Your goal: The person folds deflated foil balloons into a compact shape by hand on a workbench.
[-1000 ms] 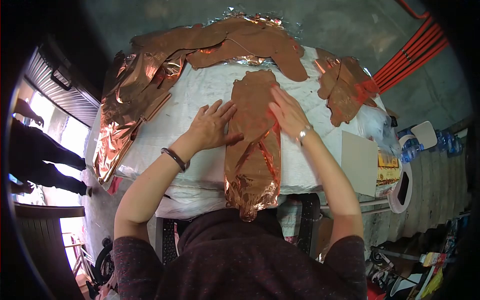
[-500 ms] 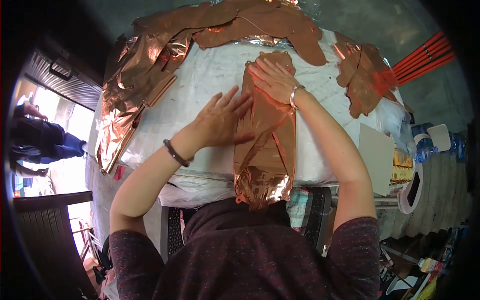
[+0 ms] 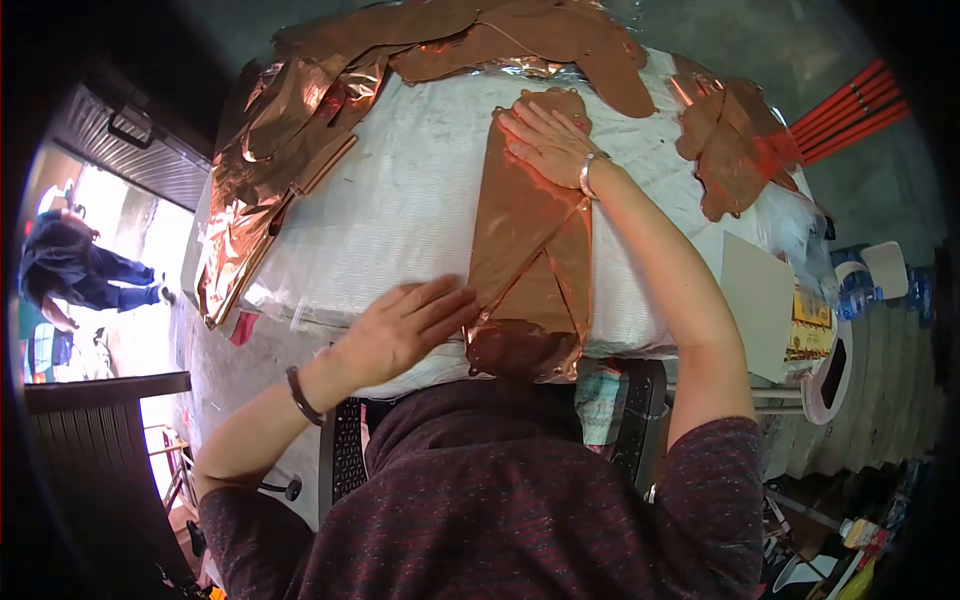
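Concrete floor — bright doorway l.

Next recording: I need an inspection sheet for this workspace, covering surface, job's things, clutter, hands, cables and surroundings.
Surface: white woven cover over a table, lightly marked.
Job's things: foil strip lies lengthwise on the cover, its crumpled near end hanging over the edge.
Clutter: foil pile at left; foil shapes along the far edge, more at right; white card at right.
Hands: left hand flat and open at the near edge, fingertips at the strip's side; right hand flat and open on the strip's far end.
Cables: red lines at far right; cables or pipes, cannot tell.
Surroundings: person outside the doorway at left; bottles at right.
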Demonstrator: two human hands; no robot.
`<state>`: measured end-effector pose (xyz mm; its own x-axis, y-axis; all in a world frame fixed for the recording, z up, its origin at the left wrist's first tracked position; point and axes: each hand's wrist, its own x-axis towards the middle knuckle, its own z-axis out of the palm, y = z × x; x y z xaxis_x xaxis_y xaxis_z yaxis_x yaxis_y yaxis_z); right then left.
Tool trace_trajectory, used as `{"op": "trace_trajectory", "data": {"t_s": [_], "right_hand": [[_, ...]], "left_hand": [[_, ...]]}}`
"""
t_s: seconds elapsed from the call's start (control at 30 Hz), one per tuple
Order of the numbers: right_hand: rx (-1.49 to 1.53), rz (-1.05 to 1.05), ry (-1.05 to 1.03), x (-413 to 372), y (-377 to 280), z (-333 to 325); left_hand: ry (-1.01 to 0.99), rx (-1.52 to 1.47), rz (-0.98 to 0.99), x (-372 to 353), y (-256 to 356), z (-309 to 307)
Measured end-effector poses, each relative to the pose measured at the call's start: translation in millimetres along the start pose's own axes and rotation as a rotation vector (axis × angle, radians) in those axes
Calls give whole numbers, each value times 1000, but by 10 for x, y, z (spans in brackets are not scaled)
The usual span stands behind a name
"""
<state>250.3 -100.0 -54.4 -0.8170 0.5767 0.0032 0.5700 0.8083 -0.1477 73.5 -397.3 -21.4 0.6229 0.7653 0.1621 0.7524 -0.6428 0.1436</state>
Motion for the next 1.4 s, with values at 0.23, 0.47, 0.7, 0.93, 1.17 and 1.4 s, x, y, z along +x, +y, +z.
{"op": "trace_trajectory", "data": {"t_s": [0.23, 0.47, 0.7, 0.93, 1.17, 1.4], "right_hand": [[-8, -19, -23, 11, 19, -2], [0, -26, -15, -2, 13, 6], [4, -24, -11, -8, 0, -4], [58, -14, -14, -23, -22, -86], [760, -36, 252, -343, 191, -544], [395, -80, 215, -1114, -6, -284]], "left_hand": [[366, 22, 183, 217, 70, 126], [424, 62, 303, 85, 92, 116], [410, -245, -22, 552, -356, -55], [191, 46, -223, 971, -835, 299], [47, 4, -287, 1025, -770, 82], [212, -293, -197, 1334, -1092, 151]]}}
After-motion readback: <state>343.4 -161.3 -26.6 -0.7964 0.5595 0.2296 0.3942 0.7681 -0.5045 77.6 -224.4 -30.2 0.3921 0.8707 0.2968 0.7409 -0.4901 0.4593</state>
